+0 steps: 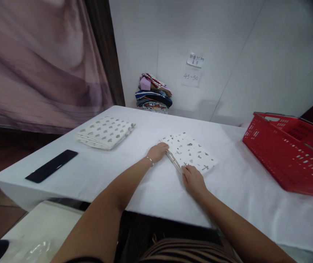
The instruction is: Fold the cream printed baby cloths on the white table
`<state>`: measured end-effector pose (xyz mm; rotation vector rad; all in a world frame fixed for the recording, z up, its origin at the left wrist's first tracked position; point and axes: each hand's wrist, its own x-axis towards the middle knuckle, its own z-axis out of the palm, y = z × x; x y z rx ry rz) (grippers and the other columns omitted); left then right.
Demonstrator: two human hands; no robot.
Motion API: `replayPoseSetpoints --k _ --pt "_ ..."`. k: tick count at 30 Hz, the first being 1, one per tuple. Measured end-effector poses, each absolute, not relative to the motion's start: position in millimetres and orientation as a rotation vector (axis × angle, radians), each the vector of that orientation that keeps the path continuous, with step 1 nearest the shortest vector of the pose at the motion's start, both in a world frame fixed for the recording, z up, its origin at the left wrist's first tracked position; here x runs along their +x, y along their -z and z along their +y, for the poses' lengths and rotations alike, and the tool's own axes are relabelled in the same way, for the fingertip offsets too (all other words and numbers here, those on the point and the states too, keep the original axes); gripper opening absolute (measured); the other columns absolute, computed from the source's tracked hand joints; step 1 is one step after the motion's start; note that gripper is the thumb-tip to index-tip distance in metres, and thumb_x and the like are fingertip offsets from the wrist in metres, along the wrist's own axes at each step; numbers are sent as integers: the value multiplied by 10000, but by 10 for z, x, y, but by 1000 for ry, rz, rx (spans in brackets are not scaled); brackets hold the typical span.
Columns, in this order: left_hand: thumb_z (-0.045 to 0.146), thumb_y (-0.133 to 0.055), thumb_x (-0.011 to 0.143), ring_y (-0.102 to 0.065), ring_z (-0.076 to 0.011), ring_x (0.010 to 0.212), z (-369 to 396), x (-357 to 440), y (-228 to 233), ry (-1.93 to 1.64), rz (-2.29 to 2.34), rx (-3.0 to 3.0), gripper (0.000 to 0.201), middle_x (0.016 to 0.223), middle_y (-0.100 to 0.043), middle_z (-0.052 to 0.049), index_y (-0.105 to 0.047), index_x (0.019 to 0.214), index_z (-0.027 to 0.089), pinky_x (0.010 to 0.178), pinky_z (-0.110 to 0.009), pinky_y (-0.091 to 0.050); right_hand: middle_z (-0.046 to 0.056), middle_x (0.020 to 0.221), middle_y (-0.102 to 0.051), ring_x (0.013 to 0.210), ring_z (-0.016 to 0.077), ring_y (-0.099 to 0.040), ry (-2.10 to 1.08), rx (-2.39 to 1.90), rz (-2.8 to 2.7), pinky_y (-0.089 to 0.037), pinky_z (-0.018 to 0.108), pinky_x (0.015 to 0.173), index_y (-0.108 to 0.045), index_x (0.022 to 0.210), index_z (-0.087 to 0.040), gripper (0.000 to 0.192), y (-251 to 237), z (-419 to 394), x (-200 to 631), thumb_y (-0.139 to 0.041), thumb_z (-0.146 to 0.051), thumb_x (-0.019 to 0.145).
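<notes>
A folded white cloth (190, 149) with small scattered prints lies on the white-covered table (151, 190) in front of me. My left hand (158, 151), with a bracelet at the wrist, grips its left corner between thumb and fingers. The near corner is pinched by my right hand (193, 179). Between my hands runs the cloth's layered edge. Farther left rests another folded white cloth (105, 132) with a leaf-like grey-green pattern, apart from both hands.
A flat black object (51, 166) lies at the table's left. On the right stands a red plastic basket (288, 153). Folded fabrics (153, 93) are stacked behind the far edge, by the wall with paper notes (190, 77). A pink curtain (36, 65) hangs at left.
</notes>
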<state>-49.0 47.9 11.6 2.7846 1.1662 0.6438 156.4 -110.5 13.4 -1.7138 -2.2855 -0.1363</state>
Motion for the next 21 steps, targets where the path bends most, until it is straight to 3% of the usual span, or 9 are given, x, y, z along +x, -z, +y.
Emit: replayPoseSetpoints --k 8,14,21 --pt "265 -391 901 -520 -149 1039 528 -325 -171 -830 1340 2544 268 1024 -652 -25 -649 946 209 918 -289 -447 99 1055 -588 942 222 -493 163 -1646 -2264 -401 328 823 -557 1195 -187 362 -46 -1094 1579 -374 -157 884" --pt "219 -442 856 -449 -169 1204 699 -253 -99 -866 1607 2342 300 1272 -564 -21 -623 1095 205 1023 -329 -383 91 1054 -590 945 220 -495 129 -1642 -2270 -398 324 834 -551 1204 -189 379 -42 -1100 1580 -383 -131 870" --pt "287 -434 865 -462 -141 1221 721 -314 42 -940 1627 2116 327 1324 -526 34 -614 1136 256 1073 -301 -337 106 1044 -601 950 235 -512 87 -1676 -2265 -415 350 834 -547 1223 -189 409 -57 -1102 1573 -398 -108 851"
